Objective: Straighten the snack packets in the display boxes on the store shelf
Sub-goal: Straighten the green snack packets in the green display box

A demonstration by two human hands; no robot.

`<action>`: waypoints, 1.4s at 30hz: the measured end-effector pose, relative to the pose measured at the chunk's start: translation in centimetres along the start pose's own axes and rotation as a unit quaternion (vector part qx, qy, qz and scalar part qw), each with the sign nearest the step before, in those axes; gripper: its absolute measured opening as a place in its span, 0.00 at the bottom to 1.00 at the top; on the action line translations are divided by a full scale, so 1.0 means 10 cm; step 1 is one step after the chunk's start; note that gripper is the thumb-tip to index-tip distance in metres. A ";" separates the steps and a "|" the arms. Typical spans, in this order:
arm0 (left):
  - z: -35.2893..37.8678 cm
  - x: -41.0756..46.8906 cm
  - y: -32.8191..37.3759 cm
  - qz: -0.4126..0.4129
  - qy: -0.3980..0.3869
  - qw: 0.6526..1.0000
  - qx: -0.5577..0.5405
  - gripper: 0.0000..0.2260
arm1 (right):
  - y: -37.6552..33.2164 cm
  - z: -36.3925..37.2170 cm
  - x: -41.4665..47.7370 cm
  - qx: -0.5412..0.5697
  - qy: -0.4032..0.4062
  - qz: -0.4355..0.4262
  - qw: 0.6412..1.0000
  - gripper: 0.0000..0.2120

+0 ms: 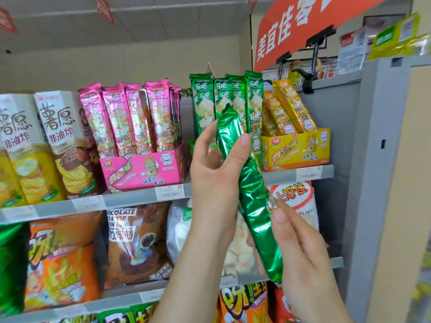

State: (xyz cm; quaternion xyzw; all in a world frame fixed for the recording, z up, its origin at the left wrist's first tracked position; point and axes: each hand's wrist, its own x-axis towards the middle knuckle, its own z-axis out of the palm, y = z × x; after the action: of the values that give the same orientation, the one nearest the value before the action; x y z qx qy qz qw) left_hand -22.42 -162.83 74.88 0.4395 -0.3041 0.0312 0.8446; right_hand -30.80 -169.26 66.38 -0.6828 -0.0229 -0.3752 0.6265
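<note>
The grey shelf (130,201) carries 3 display boxes: pink box (142,169), a green row (224,99), yellow box (296,150). I hold 1 packet (254,197) tilted, just in front of the green row. My left hand (214,169) grips its upper half and my right hand (303,248) pinches its lower end. I should turn it upright, label forward, and slide it in gently.

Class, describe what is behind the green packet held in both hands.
Behind the held green packet stand upright green packets; lower down, a white snack bag. The green display box is mostly covered by the packet and the left hand, so its front cannot be read.
</note>
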 end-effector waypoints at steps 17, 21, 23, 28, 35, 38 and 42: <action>-0.02 -0.40 -0.29 -0.056 -0.077 0.995 0.001 0.08 | -0.06 -0.11 0.07 -0.003 0.040 -0.033 0.999 0.15; -0.05 -0.48 -0.36 -0.074 -0.069 0.995 0.003 0.12 | -0.05 -0.15 0.12 -0.025 0.028 -0.035 0.999 0.16; -0.06 -0.45 -0.35 -0.056 -0.045 0.997 -0.008 0.10 | -0.03 -0.15 0.12 -0.048 0.002 -0.040 0.998 0.17; -0.13 -0.28 -0.25 -0.032 0.035 0.999 -0.002 0.07 | 0.03 -0.22 0.00 -0.139 -0.060 -0.074 0.986 0.19; -0.11 -0.26 -0.23 -0.064 0.021 0.998 -0.018 0.18 | 0.07 -0.20 -0.07 -0.057 -0.032 -0.072 0.995 0.23; -0.10 -0.30 -0.27 -0.085 -0.007 0.996 -0.001 0.12 | 0.10 -0.17 -0.07 -0.006 0.011 -0.071 0.997 0.23; -0.08 -0.48 -0.39 -0.092 -0.060 0.994 0.014 0.10 | 0.11 -0.14 -0.03 0.046 0.050 -0.069 0.995 0.22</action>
State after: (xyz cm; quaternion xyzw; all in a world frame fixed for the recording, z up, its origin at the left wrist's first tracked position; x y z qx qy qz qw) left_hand -24.65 -163.56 69.15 0.4788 -0.3119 -0.0686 0.8178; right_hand -31.10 -170.57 65.26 -0.6307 -0.0557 -0.4494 0.6302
